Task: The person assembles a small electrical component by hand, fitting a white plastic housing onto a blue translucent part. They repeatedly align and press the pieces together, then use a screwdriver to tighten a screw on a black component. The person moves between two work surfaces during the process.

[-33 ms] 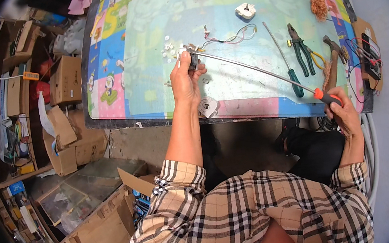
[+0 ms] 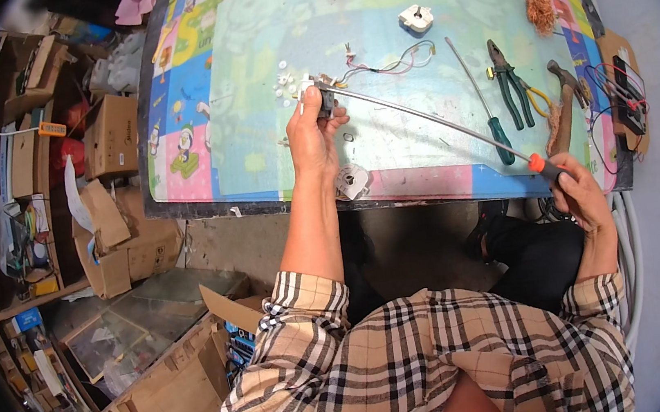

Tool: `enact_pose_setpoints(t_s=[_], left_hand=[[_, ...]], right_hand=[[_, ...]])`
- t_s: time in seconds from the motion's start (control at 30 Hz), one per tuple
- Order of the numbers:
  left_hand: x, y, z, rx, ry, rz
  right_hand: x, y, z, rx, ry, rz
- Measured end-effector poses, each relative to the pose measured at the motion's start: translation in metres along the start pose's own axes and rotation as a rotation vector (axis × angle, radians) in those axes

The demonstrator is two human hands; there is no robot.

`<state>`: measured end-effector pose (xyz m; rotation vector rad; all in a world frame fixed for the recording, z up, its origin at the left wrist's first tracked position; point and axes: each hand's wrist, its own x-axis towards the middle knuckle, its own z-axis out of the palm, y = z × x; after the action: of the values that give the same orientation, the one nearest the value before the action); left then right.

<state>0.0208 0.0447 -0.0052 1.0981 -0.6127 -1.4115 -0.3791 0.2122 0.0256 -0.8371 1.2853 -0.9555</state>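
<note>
My left hand point(image 2: 312, 144) is closed around a small dark-and-white mechanical part point(image 2: 327, 104), held over the table with the thumb on top. My fingers hide much of it. In my right hand point(image 2: 583, 198) is the red-and-black handle of a long screwdriver point(image 2: 426, 116). Its shaft slants up to the left, and the tip meets the part or lies right beside it; the exact contact is hidden. Small white plastic pieces point(image 2: 283, 91) lie just left of the part. Thin wires with a connector point(image 2: 391, 66) run along the table behind it.
A white round housing point(image 2: 416, 20) sits farther back, another white piece point(image 2: 353, 181) at the near edge. Rightward lie a green-handled screwdriver point(image 2: 501, 142), pliers point(image 2: 506, 85), a hammer point(image 2: 561, 112) and a copper-coloured wire bundle point(image 2: 541, 9). Cardboard boxes point(image 2: 109, 136) and shelves stand left.
My right hand has shifted slightly up and left, and its fingers have turned on the screwdriver handle. My left hand and the part stay almost in place.
</note>
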Motion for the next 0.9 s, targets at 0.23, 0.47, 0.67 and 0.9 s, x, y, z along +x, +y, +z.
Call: enact_pose_setpoints(t_s=[0.23,0.47,0.67,0.9], left_hand=[[0.0,0.004,-0.003,0.006,-0.017,-0.031],[0.001,0.002,-0.006,0.007,0.017,-0.038],[0.018,0.003,-0.026,-0.083,0.098,-0.018],[0.013,0.02,-0.013,-0.285,0.146,-0.089]], right_hand=[[0.005,-0.001,-0.003,-0.062,-0.185,0.161],[0.011,0.001,0.032,-0.663,0.281,-0.36],[0.019,-0.01,0.042,-0.851,0.219,-0.343],[0.054,0.013,0.025,-0.519,0.394,-0.103]])
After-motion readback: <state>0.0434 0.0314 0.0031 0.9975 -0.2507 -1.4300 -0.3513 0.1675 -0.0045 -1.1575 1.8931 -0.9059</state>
